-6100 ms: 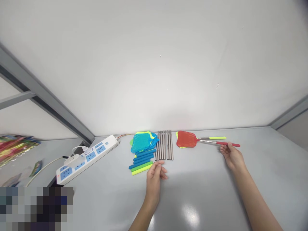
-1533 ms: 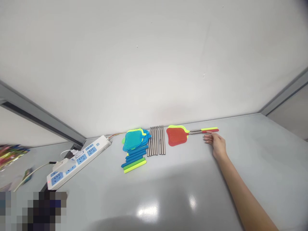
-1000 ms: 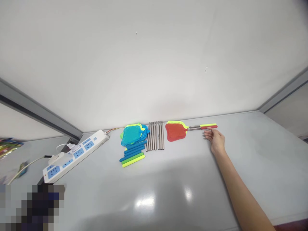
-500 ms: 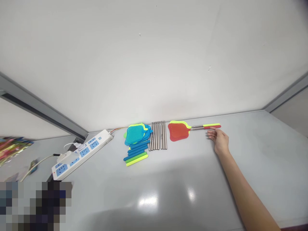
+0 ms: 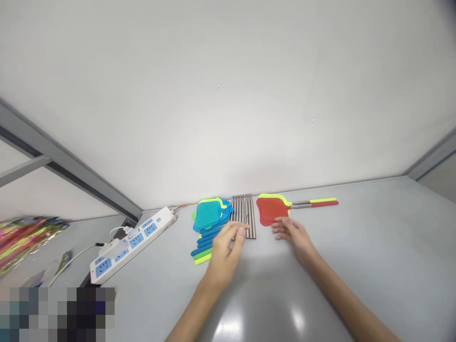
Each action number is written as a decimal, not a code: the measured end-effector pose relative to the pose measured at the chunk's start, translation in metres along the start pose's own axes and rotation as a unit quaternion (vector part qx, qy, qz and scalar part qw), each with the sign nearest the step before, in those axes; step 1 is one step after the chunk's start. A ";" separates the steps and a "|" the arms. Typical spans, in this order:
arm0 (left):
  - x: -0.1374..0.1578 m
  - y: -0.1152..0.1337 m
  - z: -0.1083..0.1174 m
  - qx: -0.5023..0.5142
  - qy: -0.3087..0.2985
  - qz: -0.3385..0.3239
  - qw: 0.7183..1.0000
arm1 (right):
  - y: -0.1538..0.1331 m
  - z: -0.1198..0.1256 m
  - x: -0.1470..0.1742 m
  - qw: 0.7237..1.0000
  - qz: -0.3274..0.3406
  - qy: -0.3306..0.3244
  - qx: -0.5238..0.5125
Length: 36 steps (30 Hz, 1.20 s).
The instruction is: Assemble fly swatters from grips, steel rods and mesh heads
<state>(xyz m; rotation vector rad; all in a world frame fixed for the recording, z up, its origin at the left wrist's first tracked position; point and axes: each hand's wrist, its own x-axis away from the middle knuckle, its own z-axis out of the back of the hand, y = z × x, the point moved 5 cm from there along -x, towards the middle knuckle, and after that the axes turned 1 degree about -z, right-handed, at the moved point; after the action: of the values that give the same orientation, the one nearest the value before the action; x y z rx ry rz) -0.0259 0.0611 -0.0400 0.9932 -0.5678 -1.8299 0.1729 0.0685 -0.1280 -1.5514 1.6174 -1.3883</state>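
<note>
My left hand (image 5: 224,251) is over the lower ends of several metal rods (image 5: 244,209) lying side by side. Its thumb and bent fingers are apart; whether they touch a rod I cannot tell. My right hand (image 5: 294,235) is open, palm down, with its fingertips by the lower edge of a red fly swatter (image 5: 272,210). That swatter partly covers a yellow fly swatter (image 5: 322,200); both have metal shafts and coloured grips. Left of the rods lie stacked blue and yellow-green swatter heads (image 5: 208,214). Below them are blue, green and yellow handle grips (image 5: 203,256), partly hidden by my left hand.
A white power strip (image 5: 137,242) with plugs and cables lies at the left on the grey table (image 5: 374,247). Colourful plastic packages (image 5: 28,237) are beyond it. A pale wall (image 5: 249,95) rises behind the table, with grey metal frames at both sides.
My left hand has come into view over the rods. My right hand has moved left from the swatter grips to the red swatter head. The camera view has shifted slightly.
</note>
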 end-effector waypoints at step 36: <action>0.014 -0.022 -0.083 -0.431 0.021 0.004 0.902 | 0.027 -0.039 0.003 0.980 -0.166 -0.095 -0.052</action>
<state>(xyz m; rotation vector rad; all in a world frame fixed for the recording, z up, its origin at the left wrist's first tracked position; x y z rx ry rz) 0.0285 0.0609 -0.1082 0.4095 0.2788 -1.7654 0.1269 0.0734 -0.1370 -2.0236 1.3802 -1.2837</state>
